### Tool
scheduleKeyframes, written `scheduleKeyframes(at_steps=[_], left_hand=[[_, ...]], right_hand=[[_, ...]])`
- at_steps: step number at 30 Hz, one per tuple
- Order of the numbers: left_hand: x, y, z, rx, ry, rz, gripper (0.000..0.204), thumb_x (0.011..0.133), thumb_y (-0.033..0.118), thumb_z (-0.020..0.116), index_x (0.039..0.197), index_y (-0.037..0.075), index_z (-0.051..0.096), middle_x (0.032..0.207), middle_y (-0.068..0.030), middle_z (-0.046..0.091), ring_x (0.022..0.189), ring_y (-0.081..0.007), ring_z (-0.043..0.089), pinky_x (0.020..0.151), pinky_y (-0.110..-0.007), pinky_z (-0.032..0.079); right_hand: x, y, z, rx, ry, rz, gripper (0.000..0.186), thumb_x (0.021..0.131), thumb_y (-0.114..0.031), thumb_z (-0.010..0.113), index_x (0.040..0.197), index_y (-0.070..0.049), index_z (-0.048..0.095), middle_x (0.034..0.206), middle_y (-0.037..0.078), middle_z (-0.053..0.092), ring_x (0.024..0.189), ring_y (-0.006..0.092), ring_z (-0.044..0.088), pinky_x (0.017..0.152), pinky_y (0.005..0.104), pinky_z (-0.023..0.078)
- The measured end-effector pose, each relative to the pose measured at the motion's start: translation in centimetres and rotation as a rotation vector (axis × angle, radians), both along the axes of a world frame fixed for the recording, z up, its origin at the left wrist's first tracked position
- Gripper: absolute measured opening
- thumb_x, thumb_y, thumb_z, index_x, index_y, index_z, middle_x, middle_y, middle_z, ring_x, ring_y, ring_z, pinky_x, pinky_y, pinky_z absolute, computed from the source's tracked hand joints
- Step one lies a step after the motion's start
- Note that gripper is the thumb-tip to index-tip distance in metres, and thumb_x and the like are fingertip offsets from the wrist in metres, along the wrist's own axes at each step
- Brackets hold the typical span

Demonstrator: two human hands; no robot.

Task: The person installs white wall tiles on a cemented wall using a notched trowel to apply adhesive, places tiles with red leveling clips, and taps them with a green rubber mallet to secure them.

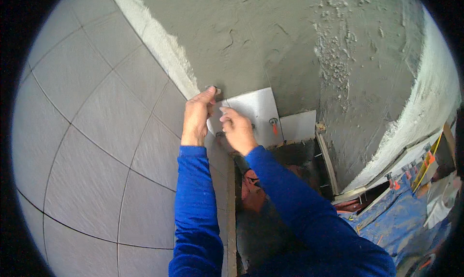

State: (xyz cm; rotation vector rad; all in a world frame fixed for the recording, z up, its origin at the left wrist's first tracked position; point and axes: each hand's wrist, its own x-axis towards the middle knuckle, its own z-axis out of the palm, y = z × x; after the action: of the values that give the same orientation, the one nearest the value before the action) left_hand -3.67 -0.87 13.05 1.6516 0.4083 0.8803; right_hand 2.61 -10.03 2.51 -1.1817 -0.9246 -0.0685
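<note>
My left hand (197,115) is closed, thumb and finger pinched together beside the upper left corner of a white wall tile (253,105). A small dark thing shows at its fingertips, too small to name. Just right of it, my right hand (238,130) is in front of the same tile, its fingers curled in; what they hold, if anything, is hidden. At the tile's right edge sits an orange-tipped tile clip (274,126). A second, lower white tile (298,126) adjoins it on the right.
Large grey tiles (92,142) cover the surface at left. Grey mortar (285,40) coats the wall above the white tiles. A dark recess (263,233) with wooden edging lies below. At lower right, a blue sheet (396,219) lies beside several orange-and-black clips (411,170).
</note>
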Motion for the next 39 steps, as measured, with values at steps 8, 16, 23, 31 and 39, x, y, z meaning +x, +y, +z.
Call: scheduleKeyframes(at_steps=[8,16,23,31,39], left_hand=[[-4.0,-10.3,-23.8,0.485,0.831,0.224,0.025,0.087,0.025,0.068,0.098,0.004,0.076,0.107,-0.0276,0.069,0.096,-0.0428,0.068,0.086,-0.051,0.055],[-4.8,-5.0,-21.1,0.41,0.541,0.45,0.025,0.087,0.028,0.072,0.096,0.005,0.078,0.098,-0.025,0.072,0.094,-0.0443,0.069,0.083,-0.051,0.054],[-0.8,0.2,-14.6,0.612,0.773,0.484,0.044,0.092,0.044,0.064,0.093,0.002,0.077,0.091,-0.0272,0.071,0.093,-0.0448,0.07,0.083,-0.052,0.054],[3.0,1.7,-13.2,0.622,1.065,0.42,0.048,0.086,0.044,0.069,0.102,-0.001,0.074,0.107,-0.0262,0.071,0.104,-0.043,0.069,0.092,-0.049,0.054],[2.8,0.1,-13.5,0.829,1.086,0.402,0.04,0.093,0.036,0.062,0.1,0.0,0.075,0.105,-0.0257,0.072,0.103,-0.0428,0.069,0.091,-0.05,0.055]], right_hand=[[-3.3,-9.2,-18.2,-0.348,0.977,0.394,0.053,0.1,-0.037,0.06,0.14,-0.003,0.053,0.124,0.012,0.066,0.101,0.0238,0.066,0.08,0.0371,0.056],[-0.7,-11.2,-35.6,-1.198,0.258,0.054,0.059,0.095,-0.049,0.063,0.116,0.007,0.066,0.103,0.028,0.071,0.097,0.042,0.069,0.088,0.05,0.053],[-0.7,-3.0,-24.1,-0.4,0.798,0.423,0.049,0.1,-0.043,0.06,0.12,0.001,0.065,0.101,0.014,0.072,0.08,0.0298,0.07,0.074,0.0448,0.056],[-1.8,5.6,-13.1,0.219,1.522,0.639,0.019,0.103,-0.025,0.054,0.096,-0.013,0.067,0.084,0.002,0.065,0.067,0.0142,0.055,0.061,0.0296,0.044],[-3.0,8.5,-14.7,0.382,1.539,0.579,0.028,0.103,-0.021,0.046,0.108,-0.007,0.069,0.107,0.011,0.073,0.091,0.0248,0.069,0.082,0.0374,0.056]])
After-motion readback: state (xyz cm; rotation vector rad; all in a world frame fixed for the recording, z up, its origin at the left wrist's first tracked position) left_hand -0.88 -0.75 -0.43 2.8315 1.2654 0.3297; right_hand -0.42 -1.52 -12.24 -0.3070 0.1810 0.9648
